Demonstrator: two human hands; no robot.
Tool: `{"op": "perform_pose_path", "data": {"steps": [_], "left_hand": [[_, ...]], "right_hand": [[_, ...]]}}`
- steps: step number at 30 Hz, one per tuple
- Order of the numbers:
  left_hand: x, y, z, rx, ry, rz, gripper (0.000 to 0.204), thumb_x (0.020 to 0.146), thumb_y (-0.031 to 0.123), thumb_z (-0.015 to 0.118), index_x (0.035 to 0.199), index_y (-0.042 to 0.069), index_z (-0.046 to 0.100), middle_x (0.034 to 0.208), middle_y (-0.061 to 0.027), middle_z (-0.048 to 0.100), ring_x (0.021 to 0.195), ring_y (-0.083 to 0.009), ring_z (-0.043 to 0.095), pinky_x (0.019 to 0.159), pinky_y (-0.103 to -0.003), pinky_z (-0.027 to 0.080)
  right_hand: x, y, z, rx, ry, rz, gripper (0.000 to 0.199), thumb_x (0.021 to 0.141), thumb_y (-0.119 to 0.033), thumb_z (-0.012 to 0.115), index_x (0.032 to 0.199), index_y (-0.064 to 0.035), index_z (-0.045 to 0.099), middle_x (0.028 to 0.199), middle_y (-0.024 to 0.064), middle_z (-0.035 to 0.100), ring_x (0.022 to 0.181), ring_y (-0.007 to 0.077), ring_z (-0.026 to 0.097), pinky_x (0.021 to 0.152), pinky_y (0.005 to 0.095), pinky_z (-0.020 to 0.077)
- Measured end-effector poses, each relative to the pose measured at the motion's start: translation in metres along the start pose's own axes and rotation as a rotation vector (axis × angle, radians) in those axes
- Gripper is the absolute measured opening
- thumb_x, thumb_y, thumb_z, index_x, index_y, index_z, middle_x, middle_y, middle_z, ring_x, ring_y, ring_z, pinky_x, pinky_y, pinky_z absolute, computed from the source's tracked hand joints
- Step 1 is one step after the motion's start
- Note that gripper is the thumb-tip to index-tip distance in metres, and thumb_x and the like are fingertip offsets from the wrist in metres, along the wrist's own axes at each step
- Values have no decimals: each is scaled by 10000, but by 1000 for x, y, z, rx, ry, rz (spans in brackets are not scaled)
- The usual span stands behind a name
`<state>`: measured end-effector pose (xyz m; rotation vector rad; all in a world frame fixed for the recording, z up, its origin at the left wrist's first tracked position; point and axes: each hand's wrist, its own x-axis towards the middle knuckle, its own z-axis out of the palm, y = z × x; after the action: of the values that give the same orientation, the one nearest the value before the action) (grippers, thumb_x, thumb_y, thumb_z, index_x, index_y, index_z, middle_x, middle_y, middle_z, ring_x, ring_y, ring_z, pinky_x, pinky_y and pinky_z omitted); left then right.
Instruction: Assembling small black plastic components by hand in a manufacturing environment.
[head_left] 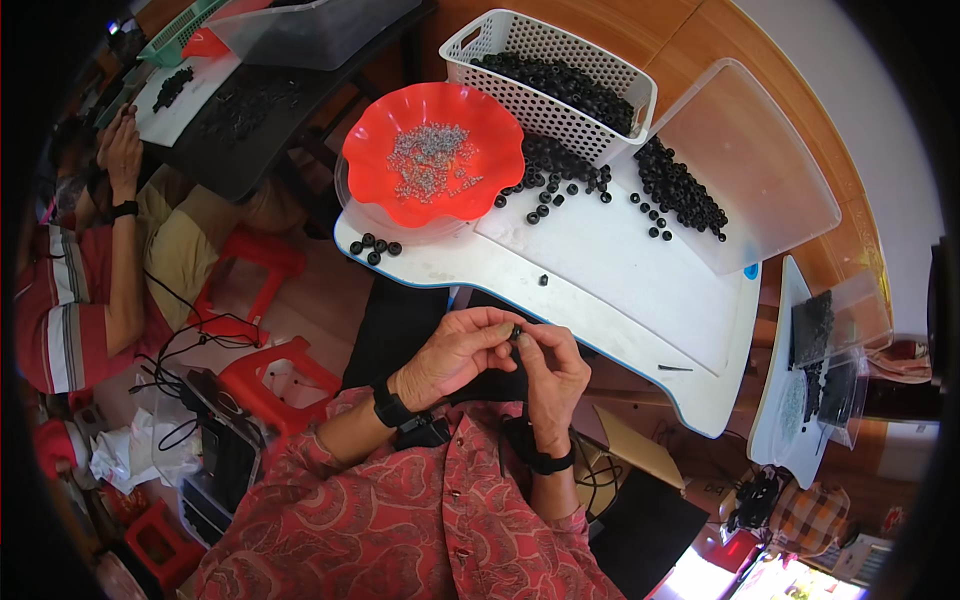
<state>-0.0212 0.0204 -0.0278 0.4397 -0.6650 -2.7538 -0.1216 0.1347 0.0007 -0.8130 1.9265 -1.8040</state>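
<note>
"Head view: twelve o'clock off the red shirt [390,505], left hand [462,348] and right hand [553,375] pinch a small black part [516,332], fingertips nearly closed!"
"Danger?"
"Slack grip might drop it short of the white table [440,270], one o'clock."

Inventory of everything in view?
Worktable: 1, white, upper centre
Bowl: 1, red, worktable's left
Small pieces: many, clear, in bowl
Basket: 1, white, worktable's far side
Bin: 1, clear, right of basket
Black parts: many, black, in and beside basket, at bin
Corner parts: 5, black, worktable's left corner
Lone part: 1, black, worktable's near middle
Strip: 1, dark, worktable's right
Dark table: 1, black, upper left
Side table: 1, white, far right
Co-worker: 1, red striped shirt, left
Stools: 3+, red, left floor
Rest: too small or blurred
Held part: 1, black, picture centre
Left hand: 1, bare, pinching held part
Right hand: 1, bare, pinching held part
</note>
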Motion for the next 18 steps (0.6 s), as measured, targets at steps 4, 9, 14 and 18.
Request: {"op": "perform_pose_path", "data": {"steps": [4, 9, 14, 18], "left_hand": [[1, 0, -6, 40, -13, -16, 245, 987, 125, 568, 1168, -33, 614, 965, -96, 656, 796, -158, 654, 755, -291, 571], [4, 0, -12, 27, 15, 4, 253, 988, 140, 569, 1172, -28, 613, 970, -93, 652, 799, -145, 640, 744, -292, 560], [7, 6, -15, -20, 61, 15, 260, 985, 151, 576, 1176, -21, 613, 980, -89, 641, 775, -112, 598, 723, -291, 544], [7, 9, -16, -49, 79, 9, 258, 981, 149, 582, 1172, -21, 615, 978, -85, 633, 762, -94, 573, 718, -289, 534]], "right_hand": [[4, 2, -4, 9, -51, 83, 113, 831, 32, 699, 936, -5, 687, 931, 48, 653, 809, 100, 616, 741, 230, 495], [12, 7, -2, 70, -91, 156, 107, 828, 26, 700, 929, -4, 682, 916, 44, 651, 801, 98, 616, 734, 232, 497], [38, 10, 3, -352, 115, -197, 100, 858, 2, 670, 957, 13, 667, 882, 91, 627, 713, 151, 605, 631, 283, 484], [52, 22, 9, -542, 156, -194, 129, 851, -19, 682, 978, 1, 669, 917, 115, 604, 698, 222, 608, 609, 329, 487]]}}
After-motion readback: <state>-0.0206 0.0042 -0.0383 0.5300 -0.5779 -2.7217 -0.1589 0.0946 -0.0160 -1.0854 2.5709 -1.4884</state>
